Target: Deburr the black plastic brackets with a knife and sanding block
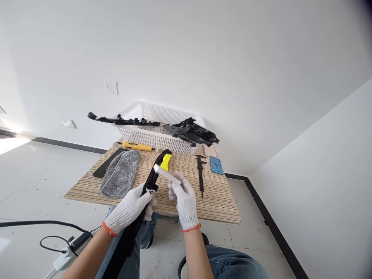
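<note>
"What's around?"
"Gray cloth (119, 174) L, blk calipers (200, 172) R, white basket (139, 136) behind."
"Hands?"
"Apart: L hand (135, 205) clamped round long blk part (151, 178); R hand (184, 197) pinching white strip (167, 174) nr its upper end."

One head-worn camera looks forward and down from above the person's denim-clad legs (238, 266), wide-angled, close over the gloved left hand (133, 207) and right hand (185, 199), facing the striped wood-grain tabletop (217, 205) and the white wall (188, 50) beyond

Bright, light from left, glaring floor (13, 146)
</note>
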Motion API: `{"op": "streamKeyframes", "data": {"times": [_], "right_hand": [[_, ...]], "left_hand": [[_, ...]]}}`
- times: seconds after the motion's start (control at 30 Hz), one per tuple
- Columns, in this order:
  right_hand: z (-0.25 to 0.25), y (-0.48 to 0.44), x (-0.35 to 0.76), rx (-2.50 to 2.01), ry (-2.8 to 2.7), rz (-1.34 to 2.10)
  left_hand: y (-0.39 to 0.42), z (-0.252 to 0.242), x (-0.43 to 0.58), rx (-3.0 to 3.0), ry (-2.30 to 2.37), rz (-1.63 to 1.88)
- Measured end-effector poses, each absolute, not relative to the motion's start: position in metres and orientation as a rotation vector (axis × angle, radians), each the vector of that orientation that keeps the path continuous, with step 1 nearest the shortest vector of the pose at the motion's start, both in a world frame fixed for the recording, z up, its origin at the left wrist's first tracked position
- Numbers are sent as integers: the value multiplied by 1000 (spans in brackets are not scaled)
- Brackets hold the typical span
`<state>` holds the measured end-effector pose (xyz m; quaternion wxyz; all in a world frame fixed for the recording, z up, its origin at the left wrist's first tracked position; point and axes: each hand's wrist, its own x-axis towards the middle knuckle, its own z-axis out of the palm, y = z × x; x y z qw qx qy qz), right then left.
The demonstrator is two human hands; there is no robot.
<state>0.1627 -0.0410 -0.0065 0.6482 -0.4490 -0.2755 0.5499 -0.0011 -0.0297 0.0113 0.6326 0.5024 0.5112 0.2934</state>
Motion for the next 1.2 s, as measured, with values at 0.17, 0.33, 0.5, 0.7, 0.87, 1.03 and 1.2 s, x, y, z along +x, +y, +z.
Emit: {"op": "streamKeyframes", "data": {"times": [0.17, 0.33, 0.5, 0.7, 0.87, 1.03, 1.2], "right_hand": [[-4, -45, 161, -1131, -615, 1328], [-2, -38, 157, -1231, -579, 1295], [-9, -23, 150, -1198, -509, 1151], [-7, -18, 148, -1217, -424, 1112], [-3, -19, 144, -1188, -485, 1112], [-3, -21, 144, -1195, -613, 1187], [-3, -23, 146, -1200, -553, 1135]], "left_hand": [[-30, 10, -2, 1173, 1178, 676], [-32, 19, 2, 1153, 1215, 676], [-31, 16, 1, 1161, 1206, 695], [-32, 17, 1, 1213, 1228, 669], [-32, 21, 3, 1165, 1224, 677], [-31, 17, 1, 1180, 1203, 680], [-29, 9, -3, 1257, 1237, 641]]}}
